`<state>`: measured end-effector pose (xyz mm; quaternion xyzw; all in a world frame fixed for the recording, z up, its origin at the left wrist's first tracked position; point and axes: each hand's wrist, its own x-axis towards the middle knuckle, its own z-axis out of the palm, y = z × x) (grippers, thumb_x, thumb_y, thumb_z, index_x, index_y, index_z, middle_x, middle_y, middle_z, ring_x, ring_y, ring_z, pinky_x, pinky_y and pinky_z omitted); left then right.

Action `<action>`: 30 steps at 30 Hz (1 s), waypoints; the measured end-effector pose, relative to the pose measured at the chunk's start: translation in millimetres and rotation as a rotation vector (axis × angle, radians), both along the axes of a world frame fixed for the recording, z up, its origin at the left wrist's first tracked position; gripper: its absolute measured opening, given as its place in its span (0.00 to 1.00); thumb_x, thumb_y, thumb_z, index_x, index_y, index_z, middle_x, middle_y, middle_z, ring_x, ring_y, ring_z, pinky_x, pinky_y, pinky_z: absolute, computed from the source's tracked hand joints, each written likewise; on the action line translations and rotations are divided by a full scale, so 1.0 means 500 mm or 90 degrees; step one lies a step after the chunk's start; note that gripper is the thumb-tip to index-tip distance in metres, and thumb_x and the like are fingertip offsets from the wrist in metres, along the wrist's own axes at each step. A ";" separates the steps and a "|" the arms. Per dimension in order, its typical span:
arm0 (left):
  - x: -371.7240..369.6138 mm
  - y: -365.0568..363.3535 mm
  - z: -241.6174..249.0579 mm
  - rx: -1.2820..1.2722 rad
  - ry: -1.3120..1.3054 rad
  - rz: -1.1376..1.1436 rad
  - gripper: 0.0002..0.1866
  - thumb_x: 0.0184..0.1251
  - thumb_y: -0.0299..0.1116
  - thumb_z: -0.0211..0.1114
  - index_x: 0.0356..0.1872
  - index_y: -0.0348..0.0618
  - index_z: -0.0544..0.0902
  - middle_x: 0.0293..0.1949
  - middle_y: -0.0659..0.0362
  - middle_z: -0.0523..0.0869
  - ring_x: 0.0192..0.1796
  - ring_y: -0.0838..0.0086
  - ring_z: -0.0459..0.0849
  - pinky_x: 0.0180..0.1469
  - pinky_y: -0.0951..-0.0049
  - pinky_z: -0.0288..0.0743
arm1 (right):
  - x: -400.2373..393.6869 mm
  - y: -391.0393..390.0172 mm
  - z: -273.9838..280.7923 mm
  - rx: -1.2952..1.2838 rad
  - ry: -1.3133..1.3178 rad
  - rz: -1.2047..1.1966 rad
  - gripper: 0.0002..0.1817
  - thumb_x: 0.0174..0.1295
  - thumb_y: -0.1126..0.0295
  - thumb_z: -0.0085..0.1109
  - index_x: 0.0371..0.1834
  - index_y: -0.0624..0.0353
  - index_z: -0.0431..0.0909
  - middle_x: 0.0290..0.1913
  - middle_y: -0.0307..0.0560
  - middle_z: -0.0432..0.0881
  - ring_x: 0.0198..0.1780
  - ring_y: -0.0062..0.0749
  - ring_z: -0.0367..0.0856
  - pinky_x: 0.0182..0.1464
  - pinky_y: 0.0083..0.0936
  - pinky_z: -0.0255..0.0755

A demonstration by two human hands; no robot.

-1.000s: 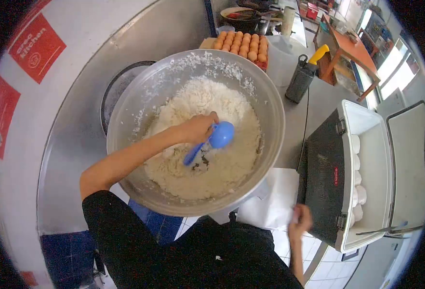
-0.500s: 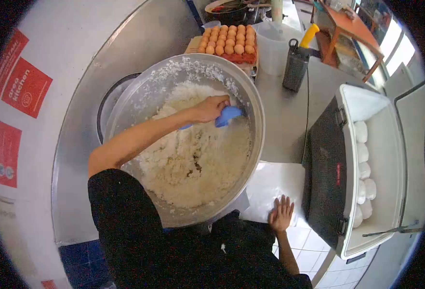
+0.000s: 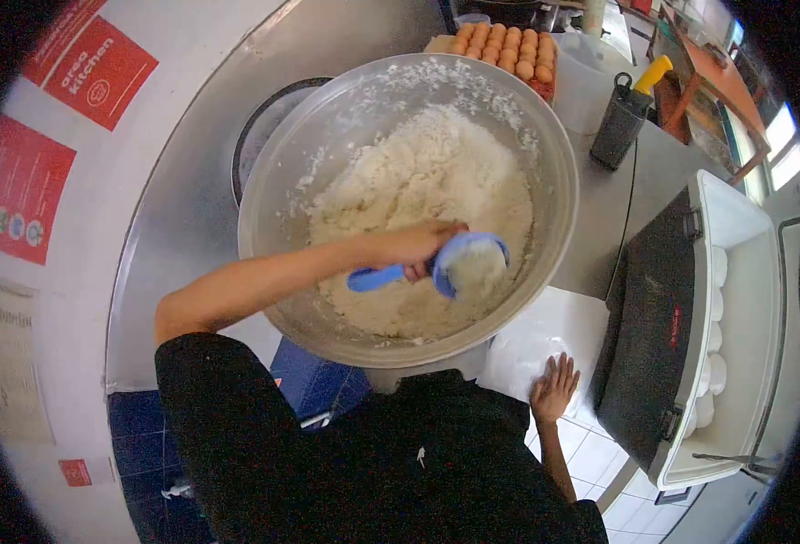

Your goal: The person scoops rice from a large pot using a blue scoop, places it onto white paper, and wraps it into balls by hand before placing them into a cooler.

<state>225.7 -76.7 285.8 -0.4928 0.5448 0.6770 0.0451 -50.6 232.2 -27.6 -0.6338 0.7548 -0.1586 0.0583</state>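
My left hand (image 3: pixel 427 247) is closed around a blue scoop (image 3: pixel 445 283), whose handle sticks out to the left. Pale, crumbly mixture sits in the scoop's cup, low over the right front part of a large round metal bowl (image 3: pixel 255 227). More white and yellowish floury mixture (image 3: pixel 418 172) fills the bowl and clings to its far wall. Fingers spread, my right hand (image 3: pixel 554 390) rests flat on a stack of clear plastic sheets or bags (image 3: pixel 545 335) at the counter's front edge.
An open cooler box (image 3: pixel 640 317) holding several white rounded packs (image 3: pixel 716 340) stands at the right. Behind the bowl are a tray of eggs (image 3: pixel 513 50), a translucent container (image 3: pixel 586 82) and a dark holder with a yellow-handled tool (image 3: pixel 619 122). Red signs (image 3: pixel 101 72) hang at the left.
My left hand has moved toward the bowl's near side, and the scoop's cup now faces up with mixture in it. The view has shifted. My right hand stays flat on the plastic.
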 end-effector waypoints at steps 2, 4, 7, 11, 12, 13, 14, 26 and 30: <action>0.020 -0.033 -0.003 -0.026 -0.046 0.026 0.13 0.79 0.41 0.43 0.53 0.50 0.73 0.19 0.64 0.71 0.11 0.79 0.63 0.12 0.77 0.60 | 0.003 0.002 0.012 -0.018 -0.016 0.004 0.29 0.61 0.63 0.46 0.68 0.57 0.68 0.75 0.53 0.60 0.77 0.52 0.52 0.76 0.55 0.38; 0.037 -0.080 -0.075 -0.330 -0.107 -0.128 0.13 0.78 0.39 0.44 0.49 0.45 0.74 0.23 0.58 0.75 0.17 0.71 0.72 0.19 0.67 0.68 | -0.003 0.005 0.002 -0.016 -0.008 0.007 0.29 0.60 0.63 0.46 0.68 0.57 0.68 0.75 0.53 0.60 0.77 0.52 0.52 0.77 0.55 0.38; -0.008 -0.052 -0.181 -0.514 0.004 -0.251 0.12 0.77 0.37 0.44 0.44 0.41 0.73 0.30 0.50 0.78 0.36 0.60 0.80 0.40 0.55 0.72 | -0.014 0.001 -0.002 -0.021 -0.008 0.002 0.30 0.60 0.63 0.46 0.68 0.57 0.68 0.75 0.53 0.60 0.77 0.52 0.52 0.77 0.55 0.38; -0.058 -0.007 -0.123 -0.427 -0.032 -0.295 0.13 0.79 0.40 0.43 0.44 0.44 0.72 0.26 0.54 0.76 0.25 0.67 0.77 0.27 0.62 0.72 | -0.004 0.009 0.003 -0.018 -0.012 -0.005 0.30 0.60 0.63 0.46 0.68 0.58 0.68 0.75 0.54 0.60 0.77 0.53 0.53 0.76 0.55 0.39; -0.070 0.003 -0.082 -0.258 -0.103 -0.253 0.13 0.80 0.42 0.42 0.44 0.45 0.71 0.24 0.57 0.75 0.19 0.71 0.74 0.20 0.66 0.71 | -0.005 0.005 -0.002 -0.030 -0.002 -0.005 0.30 0.60 0.63 0.46 0.68 0.58 0.67 0.75 0.54 0.60 0.77 0.53 0.53 0.76 0.56 0.39; -0.068 0.006 -0.083 -0.262 -0.110 -0.268 0.13 0.80 0.42 0.42 0.44 0.45 0.71 0.24 0.57 0.75 0.19 0.71 0.74 0.20 0.66 0.71 | -0.006 0.006 -0.006 -0.028 -0.010 -0.011 0.30 0.60 0.63 0.46 0.69 0.57 0.67 0.75 0.54 0.59 0.77 0.53 0.53 0.76 0.56 0.39; -0.062 0.011 -0.096 -0.253 -0.093 -0.235 0.14 0.80 0.43 0.41 0.44 0.46 0.72 0.22 0.58 0.74 0.15 0.74 0.71 0.16 0.70 0.67 | -0.006 0.008 -0.008 -0.028 -0.016 -0.023 0.30 0.60 0.63 0.46 0.69 0.57 0.67 0.75 0.54 0.59 0.77 0.53 0.53 0.76 0.56 0.39; -0.015 0.104 0.039 -0.148 0.040 -0.008 0.16 0.81 0.46 0.39 0.46 0.49 0.72 0.18 0.62 0.70 0.13 0.77 0.67 0.13 0.74 0.63 | -0.004 0.001 -0.010 -0.026 0.010 0.004 0.31 0.60 0.61 0.45 0.70 0.56 0.65 0.76 0.51 0.57 0.77 0.52 0.51 0.77 0.56 0.37; -0.038 0.053 0.009 -0.271 -0.038 0.134 0.15 0.80 0.44 0.41 0.46 0.48 0.74 0.20 0.61 0.73 0.15 0.74 0.73 0.15 0.70 0.66 | -0.005 0.012 -0.020 -0.011 0.017 -0.001 0.31 0.60 0.60 0.45 0.68 0.58 0.68 0.76 0.52 0.58 0.78 0.52 0.50 0.77 0.55 0.36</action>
